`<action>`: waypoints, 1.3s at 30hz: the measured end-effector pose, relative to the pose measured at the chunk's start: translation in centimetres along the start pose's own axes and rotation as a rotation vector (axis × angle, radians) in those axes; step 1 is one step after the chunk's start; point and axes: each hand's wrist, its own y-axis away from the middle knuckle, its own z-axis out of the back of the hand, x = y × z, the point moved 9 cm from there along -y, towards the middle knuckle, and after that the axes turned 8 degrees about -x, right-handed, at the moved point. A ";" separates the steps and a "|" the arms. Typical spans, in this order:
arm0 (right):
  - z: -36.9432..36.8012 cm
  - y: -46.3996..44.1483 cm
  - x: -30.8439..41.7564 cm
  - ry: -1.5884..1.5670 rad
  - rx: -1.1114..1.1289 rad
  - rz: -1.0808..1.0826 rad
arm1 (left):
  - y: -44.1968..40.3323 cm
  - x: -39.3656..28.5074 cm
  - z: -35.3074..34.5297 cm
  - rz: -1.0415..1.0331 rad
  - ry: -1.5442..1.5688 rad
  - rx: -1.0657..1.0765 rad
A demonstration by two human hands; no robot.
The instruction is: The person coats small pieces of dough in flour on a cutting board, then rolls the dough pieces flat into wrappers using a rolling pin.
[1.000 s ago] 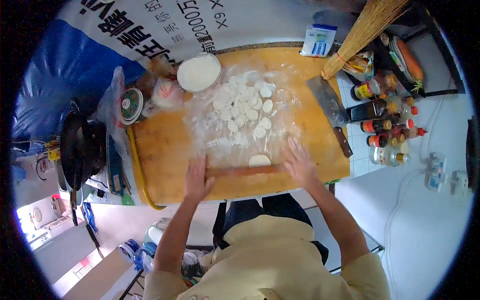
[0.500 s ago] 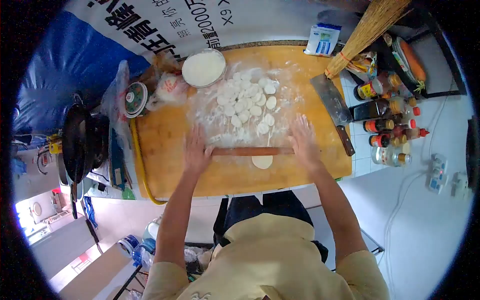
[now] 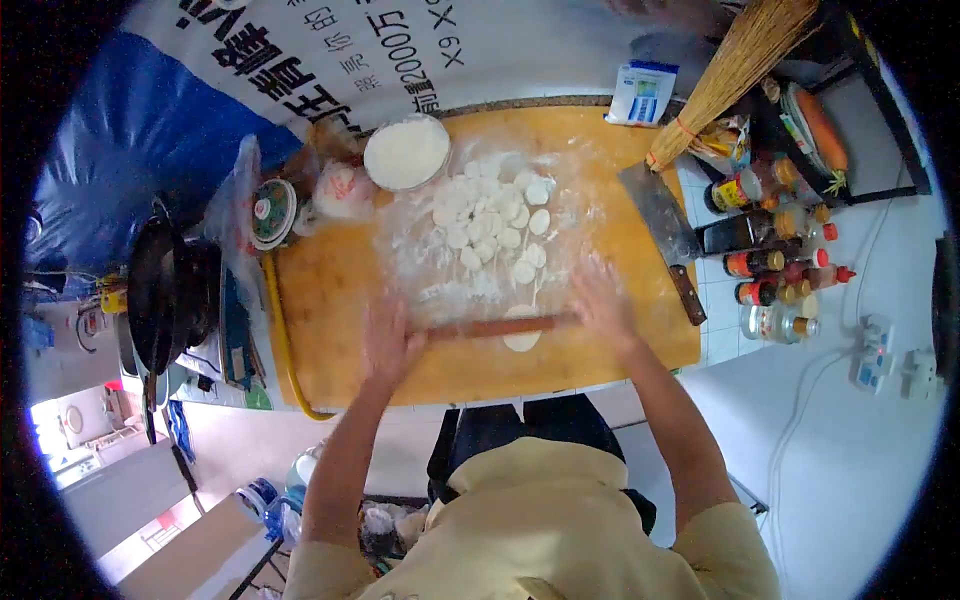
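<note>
Dough (image 3: 521,342) pale, flat, seemingly round.

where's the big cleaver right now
In the head view, the cleaver lies flat near the right edge of the wooden board, just below the straw brush and beside the sauce bottles, its handle pointing toward the person.

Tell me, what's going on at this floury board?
A person has the left hand and right hand at opposite ends of a wooden rolling pin. The pin lies across a flat dough round, which shows on both sides of it. Beyond, many small dough pieces sit bunched on the floured wooden board, near a bowl of white powder. A cleaver lies toward the board's right edge.
</note>
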 end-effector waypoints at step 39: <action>2.6 -1.6 1.4 -0.052 -0.057 -0.087 | -0.1 0.2 0.6 0.072 0.023 0.049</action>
